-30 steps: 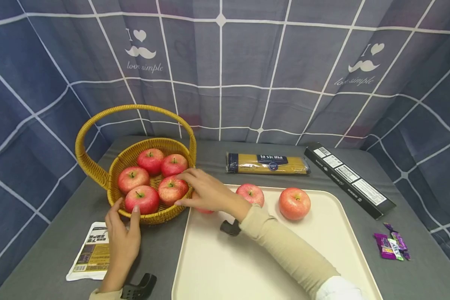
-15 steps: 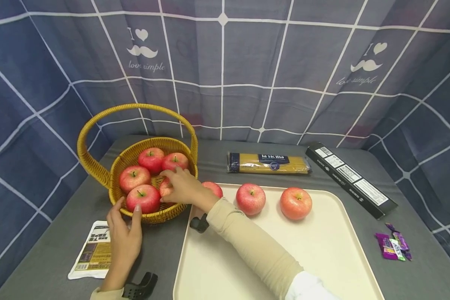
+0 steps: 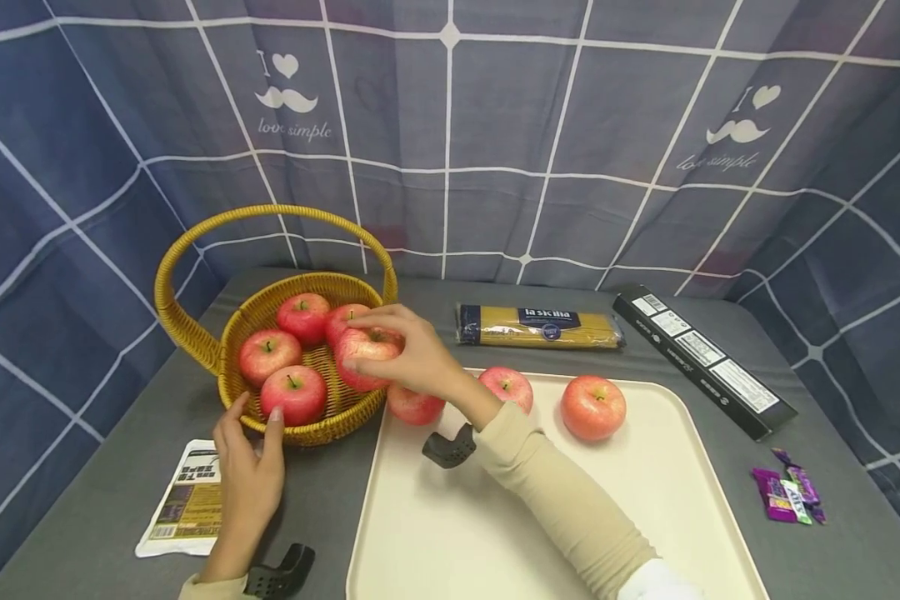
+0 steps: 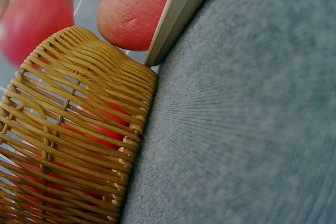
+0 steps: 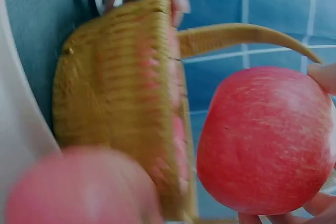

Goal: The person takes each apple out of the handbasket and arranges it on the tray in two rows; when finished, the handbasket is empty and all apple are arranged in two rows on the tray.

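Note:
My right hand (image 3: 412,354) holds a red apple (image 3: 360,367) above the right rim of a wicker basket (image 3: 330,429). In the right wrist view the held apple (image 5: 265,140) sits between thumb and fingertips, away from the basket's side. The left hand (image 3: 247,475) grips the basket's near-left rim, with its thumb by the nearest apple (image 3: 294,395) inside. Several apples lie in the basket, one partly behind the right hand. Three more apples are on a cream tray (image 3: 480,533): one at its left edge (image 3: 414,406), one partly covered by the right wrist (image 3: 508,385), one farther right (image 3: 592,407).
Behind the tray lies a pack of spaghetti (image 3: 540,326). A long black box (image 3: 701,358) lies at the right rear, with purple-wrapped sweets (image 3: 786,492) nearer. A white and brown pouch (image 3: 187,504) lies left of the left hand. The basket's tall handle (image 3: 277,212) arches above it.
The right hand first reached further over an apple in the basket, then lifted it up and to the right. The apple at the front shifted slightly right. The left hand stays at the rim.

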Tool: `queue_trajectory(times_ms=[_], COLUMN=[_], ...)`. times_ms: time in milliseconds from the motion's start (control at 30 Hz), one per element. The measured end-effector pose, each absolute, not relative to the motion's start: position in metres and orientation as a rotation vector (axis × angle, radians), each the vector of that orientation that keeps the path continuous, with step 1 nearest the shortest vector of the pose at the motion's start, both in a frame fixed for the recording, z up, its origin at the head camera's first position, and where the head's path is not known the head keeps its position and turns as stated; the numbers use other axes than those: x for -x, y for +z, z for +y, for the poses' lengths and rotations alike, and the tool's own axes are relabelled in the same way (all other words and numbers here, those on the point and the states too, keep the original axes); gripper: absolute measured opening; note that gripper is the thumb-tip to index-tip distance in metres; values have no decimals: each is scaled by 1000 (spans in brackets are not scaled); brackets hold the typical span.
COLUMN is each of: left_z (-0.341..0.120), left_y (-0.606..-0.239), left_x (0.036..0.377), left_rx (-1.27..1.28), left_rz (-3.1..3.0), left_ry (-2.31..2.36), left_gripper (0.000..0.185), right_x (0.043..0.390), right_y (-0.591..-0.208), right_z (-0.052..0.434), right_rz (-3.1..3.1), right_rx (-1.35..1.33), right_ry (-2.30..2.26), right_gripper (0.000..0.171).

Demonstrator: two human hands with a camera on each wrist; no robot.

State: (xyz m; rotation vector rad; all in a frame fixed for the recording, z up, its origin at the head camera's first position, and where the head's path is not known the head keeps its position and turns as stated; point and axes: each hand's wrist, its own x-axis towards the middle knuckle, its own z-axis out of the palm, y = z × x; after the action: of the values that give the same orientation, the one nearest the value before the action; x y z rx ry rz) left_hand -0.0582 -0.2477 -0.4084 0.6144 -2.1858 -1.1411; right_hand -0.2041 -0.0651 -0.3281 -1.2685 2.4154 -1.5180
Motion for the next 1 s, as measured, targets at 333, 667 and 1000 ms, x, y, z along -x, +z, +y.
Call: queue_trajectory(times_ms=[333,667,1000], left_z=[-245,-247,-247], left_y=[-408,-410,-411], left_x=[60,59,60], left_rx=[-607,-616,-621], left_rz=[-2187,-2197,-2190], left_ry=[-1138,-1104,-1087], left_gripper=[52,51,50], right_x=[212,205,185], right_y=[-309,-343,-388], right_z=[82,229,275], right_rz=[2618,3108,3202], right_rx=[1144,737,669], right_ry=[-1427,-1265,-998], right_gripper=[47,43,49])
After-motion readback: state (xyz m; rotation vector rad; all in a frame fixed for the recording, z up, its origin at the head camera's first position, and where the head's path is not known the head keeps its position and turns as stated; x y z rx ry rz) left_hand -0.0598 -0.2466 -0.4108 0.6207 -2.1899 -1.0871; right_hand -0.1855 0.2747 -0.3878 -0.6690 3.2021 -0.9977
